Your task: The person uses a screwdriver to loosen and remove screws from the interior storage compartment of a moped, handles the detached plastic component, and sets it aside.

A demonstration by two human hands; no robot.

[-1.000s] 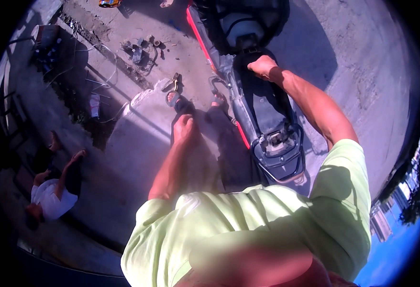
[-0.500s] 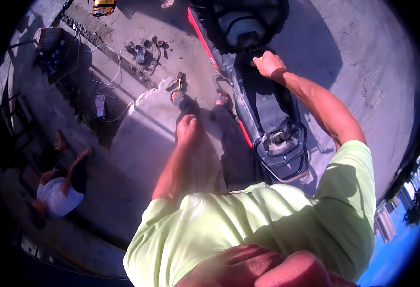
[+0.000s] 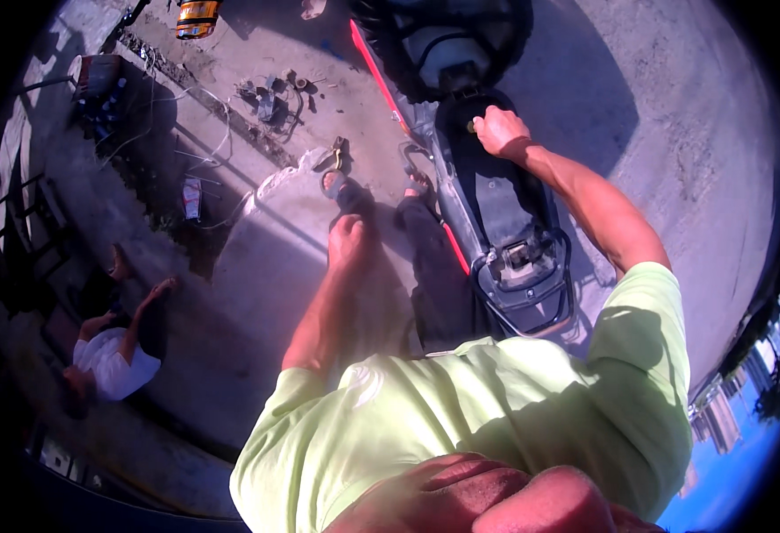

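Observation:
My right hand (image 3: 501, 133) is closed over the front end of the dark open hollow in the motorbike's (image 3: 494, 200) body. A small yellowish thing (image 3: 472, 126) pokes out at the fingertips, too little of it showing to tell its kind. Just ahead of this hand, a black-rimmed part (image 3: 450, 49) with dark bars across it stands at the hollow's front edge. My left hand (image 3: 347, 238) lies at my left knee with its fingers curled; whether anything is inside them is hidden.
A black rear rack (image 3: 532, 298) curves round the motorbike's near end. Left of it lie loose metal parts (image 3: 270, 99), a pale cord (image 3: 228, 133) and a red-and-white pack (image 3: 192, 197). A yellow container (image 3: 197, 18) stands far off. Someone in a white shirt (image 3: 116, 364) sits at left.
My right hand has moved slightly nearer along the hollow, and less of the yellowish thing shows. My left hand stays at the knee.

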